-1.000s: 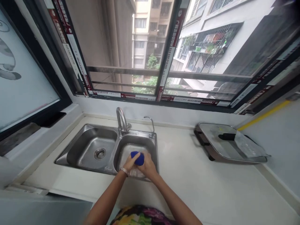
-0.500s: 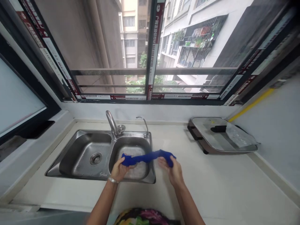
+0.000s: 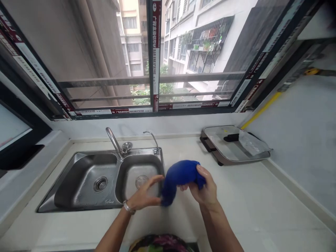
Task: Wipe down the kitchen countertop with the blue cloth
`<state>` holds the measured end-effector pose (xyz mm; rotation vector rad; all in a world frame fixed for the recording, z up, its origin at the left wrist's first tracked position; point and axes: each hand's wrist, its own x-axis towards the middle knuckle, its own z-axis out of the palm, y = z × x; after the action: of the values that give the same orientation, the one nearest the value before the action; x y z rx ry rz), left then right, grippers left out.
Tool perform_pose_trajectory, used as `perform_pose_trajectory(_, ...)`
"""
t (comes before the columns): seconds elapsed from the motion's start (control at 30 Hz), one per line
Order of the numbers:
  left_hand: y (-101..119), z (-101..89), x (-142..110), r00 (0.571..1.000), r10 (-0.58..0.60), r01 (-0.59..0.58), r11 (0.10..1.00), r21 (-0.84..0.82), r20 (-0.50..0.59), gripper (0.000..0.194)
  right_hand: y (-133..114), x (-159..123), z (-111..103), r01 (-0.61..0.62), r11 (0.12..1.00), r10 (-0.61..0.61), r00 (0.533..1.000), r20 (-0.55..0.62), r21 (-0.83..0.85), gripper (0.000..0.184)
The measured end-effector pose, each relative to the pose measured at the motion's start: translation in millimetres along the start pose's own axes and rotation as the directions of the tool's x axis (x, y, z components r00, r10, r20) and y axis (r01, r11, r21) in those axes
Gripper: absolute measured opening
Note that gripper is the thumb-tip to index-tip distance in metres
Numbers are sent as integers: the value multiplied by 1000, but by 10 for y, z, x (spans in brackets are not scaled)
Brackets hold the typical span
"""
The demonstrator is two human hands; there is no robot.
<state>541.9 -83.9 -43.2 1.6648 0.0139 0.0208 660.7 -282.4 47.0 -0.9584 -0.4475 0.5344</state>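
Note:
A blue cloth (image 3: 181, 173) hangs bunched in the air over the counter, just right of the sink. My right hand (image 3: 206, 185) grips its right end between thumb and fingers. The cloth's other end droops down to the left, slightly blurred. Beside that drooping end is my left hand (image 3: 147, 192), thumb and fingers spread apart and a bracelet on the wrist. Its fingertips come close to the cloth; whether they touch it I cannot tell. Behind the left hand lies the right basin of the steel double sink (image 3: 118, 182).
A curved faucet (image 3: 113, 141) and a thin small tap (image 3: 152, 138) rise behind the basins. An electric pan (image 3: 233, 145) with a glass lid and a plastic bag (image 3: 253, 143) on it stands at the back right of the white counter (image 3: 249, 199). A window spans the back.
The cloth, earlier stretched between both hands over the right basin, has swung right and now droops from my right hand. My left hand has let go and opened. The view has turned right.

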Motion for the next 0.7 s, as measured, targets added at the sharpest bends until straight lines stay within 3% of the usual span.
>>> perform_pose_trajectory(0.03, 99, 105, 68, 998, 34, -34, 999, -4, 53, 86, -3, 35, 75, -21, 1000, 21, 1000, -1, 9, 50)
perform_pose_trajectory(0.1, 223, 314, 210, 999, 17, -16, 1000, -27, 34, 78, -9, 106, 202, -48, 998, 49, 998, -35, 31, 49)
perform_pose_trajectory(0.2, 280, 519, 376, 985, -110, 77, 969, -236, -130, 56, -37, 196, 260, -57, 996, 60, 997, -42, 65, 50)
perform_pose_trajectory(0.27, 300, 553, 420, 955, -202, 75, 870, -487, -215, 54, -37, 232, 177, -67, 995, 67, 998, 0, 69, 55)
perform_pose_trajectory(0.33, 335, 532, 411, 938, -286, 82, 734, -674, -197, 54, 18, 236, 22, -71, 997, 71, 997, -37, 18, 58)
perform_pose_trajectory(0.4, 371, 497, 375, 931, -342, 133, 643, -754, -126, 47, 139, 198, -151, -68, 990, 48, 986, -159, -125, 56)
perform_pose_trajectory(0.47, 386, 474, 338, 925, -367, 162, 606, -779, -94, 41, 302, 119, -281, -97, 949, 31, 976, -217, -300, 52)
perform_pose_trajectory(0.53, 375, 468, 316, 917, -385, 163, 605, -779, -107, 38, 468, 15, -338, -171, 911, 128, 982, -135, -376, 51)
perform_pose_trajectory(0.63, 335, 464, 310, 902, -410, 186, 654, -733, -137, 40, 653, -125, -319, -281, 886, 317, 948, 39, -369, 51)
perform_pose_trajectory(0.7, 301, 440, 310, 895, -424, 222, 697, -682, -141, 40, 710, -173, -305, -253, 874, 308, 949, 70, -414, 50)
